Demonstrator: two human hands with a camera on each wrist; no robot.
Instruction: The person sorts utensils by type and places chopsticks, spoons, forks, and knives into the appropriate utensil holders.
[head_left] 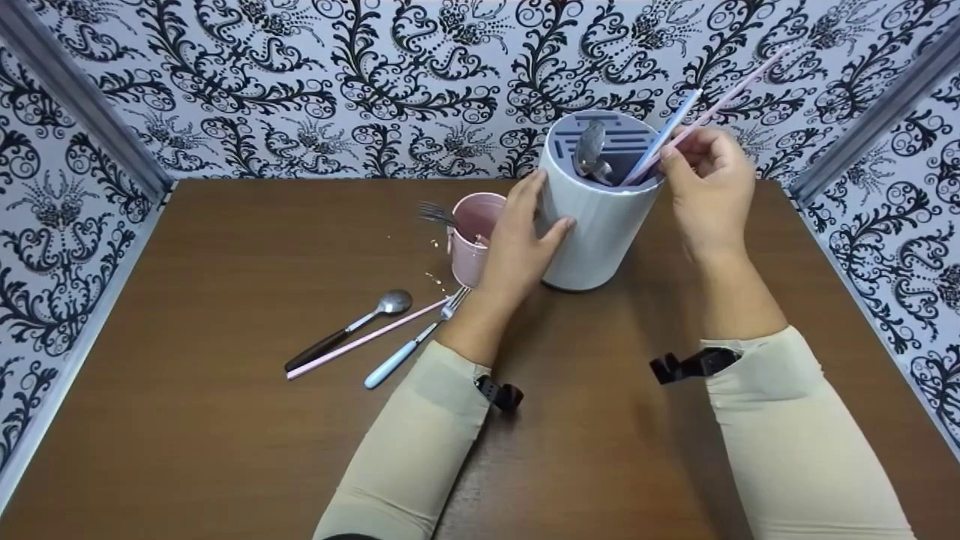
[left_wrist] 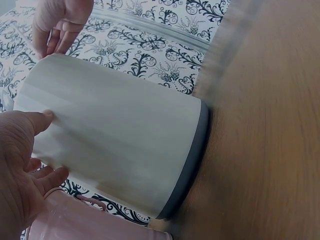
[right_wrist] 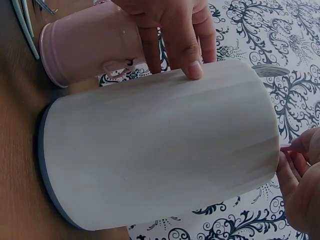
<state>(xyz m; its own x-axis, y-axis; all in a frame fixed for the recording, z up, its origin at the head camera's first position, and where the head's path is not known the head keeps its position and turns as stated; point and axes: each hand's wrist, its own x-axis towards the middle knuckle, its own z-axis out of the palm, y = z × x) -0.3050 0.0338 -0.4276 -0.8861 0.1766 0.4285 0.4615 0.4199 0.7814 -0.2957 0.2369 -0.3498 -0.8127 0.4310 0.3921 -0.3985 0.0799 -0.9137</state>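
Observation:
A white cylindrical utensil holder [head_left: 592, 232] with a grey slotted top stands on the table. My left hand [head_left: 517, 240] grips its left side, thumb on the front and fingers around toward the back. At the holder's right rim, my right hand [head_left: 712, 180] pinches a pink straw [head_left: 739, 88] that slants into the opening. Beside it a light-blue stick [head_left: 679, 120] leans out of the same opening. A metal spoon [head_left: 590, 142] stands in the holder, bowl upward. In the right wrist view, the right fingertips [right_wrist: 286, 148] are right at the rim.
Left of the holder stands a pink cup [head_left: 466, 259] with a fork [head_left: 435, 214] leaning out. In front lie a black-handled spoon [head_left: 345, 332], another pink straw [head_left: 360, 342] and a blue-handled fork [head_left: 409, 349]. A patterned wall [head_left: 300, 90] rises behind the table.

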